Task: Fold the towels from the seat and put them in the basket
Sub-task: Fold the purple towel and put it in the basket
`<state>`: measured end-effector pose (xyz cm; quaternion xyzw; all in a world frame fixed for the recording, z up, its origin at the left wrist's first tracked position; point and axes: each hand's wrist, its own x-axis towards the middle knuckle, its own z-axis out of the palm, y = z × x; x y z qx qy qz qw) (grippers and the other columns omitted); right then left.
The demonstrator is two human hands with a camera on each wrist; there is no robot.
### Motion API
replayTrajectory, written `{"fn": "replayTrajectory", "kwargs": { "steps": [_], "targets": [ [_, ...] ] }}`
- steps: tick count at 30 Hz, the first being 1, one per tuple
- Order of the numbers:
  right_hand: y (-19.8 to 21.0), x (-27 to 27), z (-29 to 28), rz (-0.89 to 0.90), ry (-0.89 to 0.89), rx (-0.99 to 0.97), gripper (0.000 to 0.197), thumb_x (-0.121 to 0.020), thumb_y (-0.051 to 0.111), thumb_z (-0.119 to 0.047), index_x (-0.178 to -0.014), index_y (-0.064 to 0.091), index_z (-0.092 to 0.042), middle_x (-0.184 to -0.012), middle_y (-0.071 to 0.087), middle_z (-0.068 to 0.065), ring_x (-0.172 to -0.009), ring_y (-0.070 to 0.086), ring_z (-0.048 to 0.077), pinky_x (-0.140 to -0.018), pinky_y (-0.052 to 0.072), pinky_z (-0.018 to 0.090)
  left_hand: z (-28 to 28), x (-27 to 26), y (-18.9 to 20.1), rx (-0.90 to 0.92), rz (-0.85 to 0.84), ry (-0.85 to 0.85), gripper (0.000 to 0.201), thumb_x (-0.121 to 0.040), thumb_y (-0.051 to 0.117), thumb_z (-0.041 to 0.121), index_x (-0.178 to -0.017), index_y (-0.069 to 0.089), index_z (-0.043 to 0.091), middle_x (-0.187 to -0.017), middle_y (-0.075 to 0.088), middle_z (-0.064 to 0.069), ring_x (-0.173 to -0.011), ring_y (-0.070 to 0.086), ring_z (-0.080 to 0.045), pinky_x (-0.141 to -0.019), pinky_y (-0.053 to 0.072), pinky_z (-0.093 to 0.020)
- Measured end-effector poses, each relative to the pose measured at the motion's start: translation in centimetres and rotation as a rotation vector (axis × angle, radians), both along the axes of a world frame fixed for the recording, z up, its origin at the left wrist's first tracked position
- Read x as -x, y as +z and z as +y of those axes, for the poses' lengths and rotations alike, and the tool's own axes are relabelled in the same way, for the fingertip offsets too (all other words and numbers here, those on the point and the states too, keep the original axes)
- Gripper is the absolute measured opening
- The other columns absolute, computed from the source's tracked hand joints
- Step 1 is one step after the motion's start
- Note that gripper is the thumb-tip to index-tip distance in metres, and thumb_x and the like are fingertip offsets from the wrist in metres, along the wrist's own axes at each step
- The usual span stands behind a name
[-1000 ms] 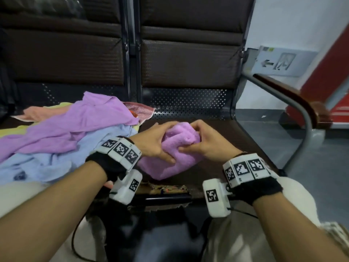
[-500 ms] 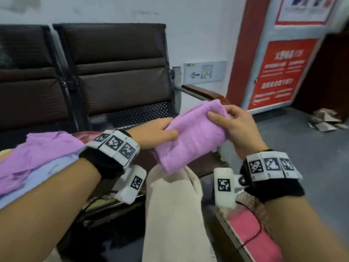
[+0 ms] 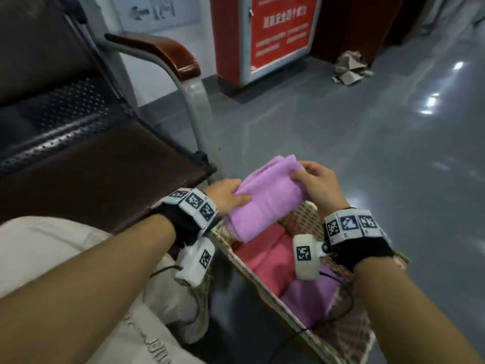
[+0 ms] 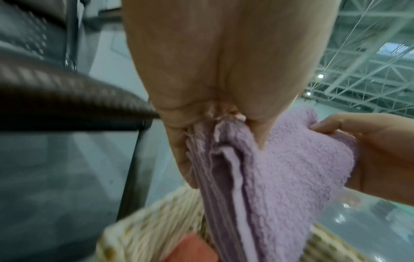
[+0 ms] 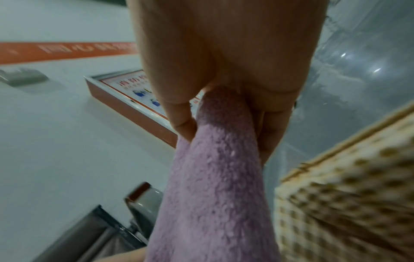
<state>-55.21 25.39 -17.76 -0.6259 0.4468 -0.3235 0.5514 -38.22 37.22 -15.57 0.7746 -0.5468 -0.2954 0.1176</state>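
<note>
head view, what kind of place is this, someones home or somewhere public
Probably a public waiting hall, such as a station. The seat is perforated-metal bench seating with a wood-capped armrest, a red notice cabinet stands on a polished grey floor, and the left wrist view shows a steel truss roof.

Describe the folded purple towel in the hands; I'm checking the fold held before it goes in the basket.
The fluffy lilac terry towel is folded into a compact thick rectangle, its stacked layer edges showing in the left wrist view. It is held tilted in the air over the near end of the woven wicker basket, apparently not yet resting inside. The left hand grips its near-left end and the right hand pinches its far-right end, fingers curled round the cloth.
</note>
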Motion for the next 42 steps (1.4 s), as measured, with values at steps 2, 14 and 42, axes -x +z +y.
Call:
{"fn": "replayTrajectory", "kwargs": {
  "steps": [2,14,42],
  "targets": [
    [-3.2,1.1,-0.7,0.104,0.031,-0.018,0.019,-0.083,0.063,-0.005,-0.101,0.069,-0.002,-0.088,0.068,0.007,-0.078,0.058,0.011,-0.070,0.047,0.017,-1.1,1.1,-3.7,-0.091,0.016,-0.023,0.027,-0.091,0.055,0.024,-0.108,0.056,0.003,-0.115,0.062,-0.018,-0.104,0.059,-0.029,-0.085,0.045,-0.034],
    [-17.2,-1.8,-2.2,0.508,0.106,-0.167,0.032,-0.086,0.065,-0.016,-0.115,0.064,-0.003,-0.110,0.068,0.014,-0.099,0.062,0.022,-0.085,0.046,0.027,-2.5,-0.1,-13.2,-0.339,0.003,0.000,0.026,-0.089,0.051,0.017,-0.112,0.057,0.007,-0.117,0.062,-0.015,-0.107,0.058,-0.030,-0.087,0.045,-0.032],
    [19.2,-33.0,21.3,0.592,1.036,1.067,0.015,-0.089,0.059,-0.024,-0.100,0.070,-0.021,-0.104,0.070,0.000,-0.096,0.062,0.017,-0.078,0.039,0.021,29.2,-21.7,16.0,0.348,-0.126,0.651,0.010,-0.090,0.055,0.023,-0.090,0.063,0.029,-0.082,0.066,0.013,-0.081,0.064,-0.007,-0.065,0.045,-0.022]
  ]
}}
